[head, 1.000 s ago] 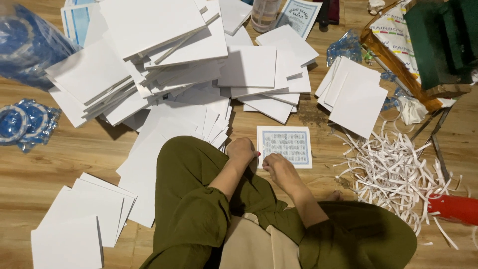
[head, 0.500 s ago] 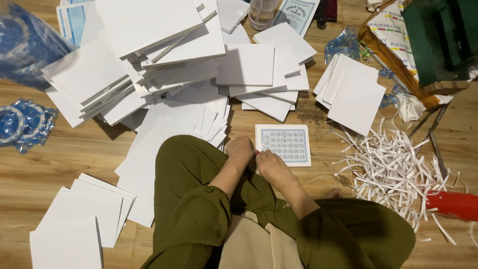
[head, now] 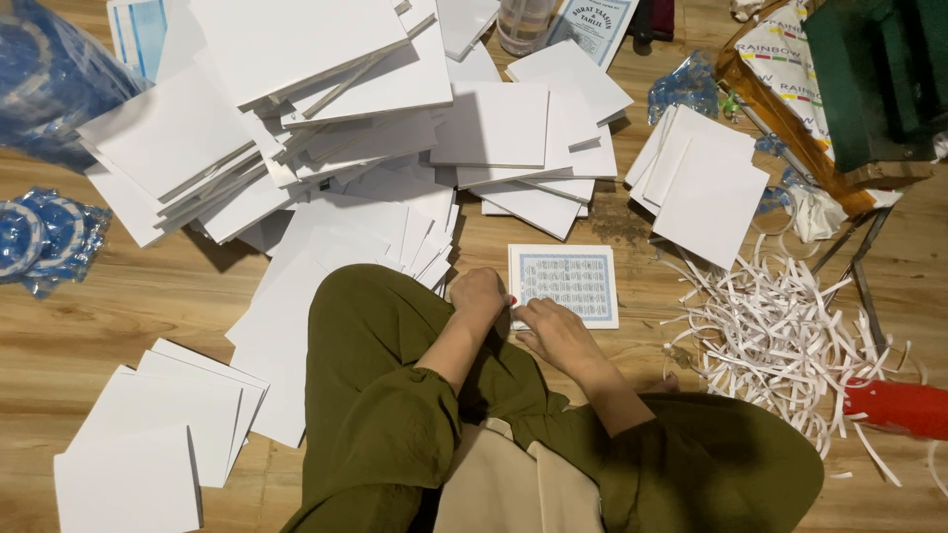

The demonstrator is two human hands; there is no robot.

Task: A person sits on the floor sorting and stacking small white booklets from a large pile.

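We see very little shift here: our left hand [head: 481, 293] has curled a touch tighter at the near left corner of the small blue-patterned printed card [head: 564, 284], and our right hand [head: 555, 334] has slid slightly toward that same lower edge, fingers now resting on it. The card itself has nudged a little and lies a bit squarer on the wooden floor [head: 168, 296]

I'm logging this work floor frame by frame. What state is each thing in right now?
Left hand: resting at the printed booklet's lower left edge.
Right hand: fingers on the booklet's bottom edge.
Printed booklet: closed, flat on the floor.
White booklets: heaped in loose, slanting stacks.
Paper strips: cut, tangled in a pile.
Red tool: lying on the floor, untouched.
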